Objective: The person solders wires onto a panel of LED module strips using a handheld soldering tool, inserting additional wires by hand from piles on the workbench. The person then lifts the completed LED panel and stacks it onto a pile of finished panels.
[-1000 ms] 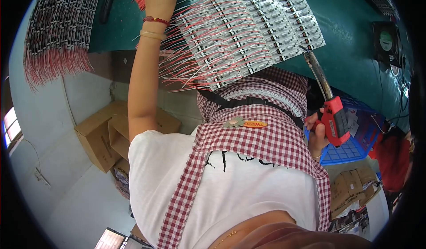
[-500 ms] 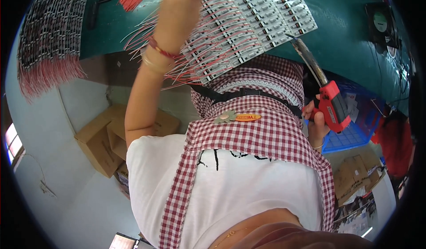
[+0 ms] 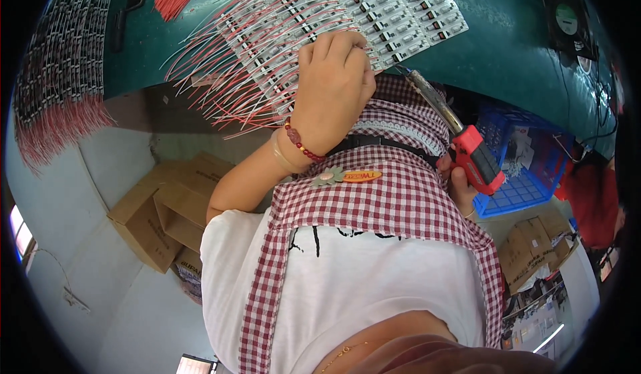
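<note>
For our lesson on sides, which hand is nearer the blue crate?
Right. The right hand, around the soldering tool, is just left of the crate; the left hand is farther left, at the circuit boards.

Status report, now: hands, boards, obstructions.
Left hand over circuit boards, grip hidden. Right hand holding soldering iron near boards' edge. Boards partly wired. Nothing visibly blocking iron.
</note>
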A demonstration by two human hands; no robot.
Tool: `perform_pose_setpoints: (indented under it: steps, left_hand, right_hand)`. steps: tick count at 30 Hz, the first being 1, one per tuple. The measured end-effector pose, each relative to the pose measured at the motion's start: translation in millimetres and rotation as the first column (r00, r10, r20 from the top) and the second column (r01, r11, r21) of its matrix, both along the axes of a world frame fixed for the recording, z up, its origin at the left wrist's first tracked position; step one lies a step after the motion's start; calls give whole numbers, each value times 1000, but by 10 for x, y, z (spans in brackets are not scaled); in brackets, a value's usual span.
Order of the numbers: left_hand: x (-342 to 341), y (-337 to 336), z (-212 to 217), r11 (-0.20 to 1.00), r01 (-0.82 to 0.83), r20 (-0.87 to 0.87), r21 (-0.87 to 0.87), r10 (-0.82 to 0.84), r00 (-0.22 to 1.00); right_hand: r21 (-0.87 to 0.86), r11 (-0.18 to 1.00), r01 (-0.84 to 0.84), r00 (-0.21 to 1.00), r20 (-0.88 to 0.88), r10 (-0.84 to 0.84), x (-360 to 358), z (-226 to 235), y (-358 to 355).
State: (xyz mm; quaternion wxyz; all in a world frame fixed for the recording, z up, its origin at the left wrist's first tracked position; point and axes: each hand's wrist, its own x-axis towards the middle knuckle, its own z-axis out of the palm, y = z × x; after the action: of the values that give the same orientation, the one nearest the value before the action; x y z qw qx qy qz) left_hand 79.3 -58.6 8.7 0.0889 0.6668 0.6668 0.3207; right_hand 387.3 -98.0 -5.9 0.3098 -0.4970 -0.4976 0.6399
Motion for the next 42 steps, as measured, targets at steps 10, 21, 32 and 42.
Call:
perform_pose_setpoints:
  steps: [10, 21, 32, 42]
  left_hand:
    - [-18, -27, -12, 1000, 2, 14, 15, -2, 1000]
    - [-10, 4, 38, 1000, -7, 16, -21, 7, 1000]
    - [-6, -15, 49, 999, -16, 14, -38, 16, 1000]
    - [-17, -51, 87, 978, -3, -236, -207, -47, 971]
  right_hand:
    - [118, 992, -46, 990, 135, 30, 10, -50, 50]
    - [153, 988, -4, 989, 146, -19, -18, 21, 29]
    - [116, 993, -18, 990, 139, 2, 59, -17, 22]
    - [-139, 986, 95, 712, -683, -165, -490, 328, 1087]
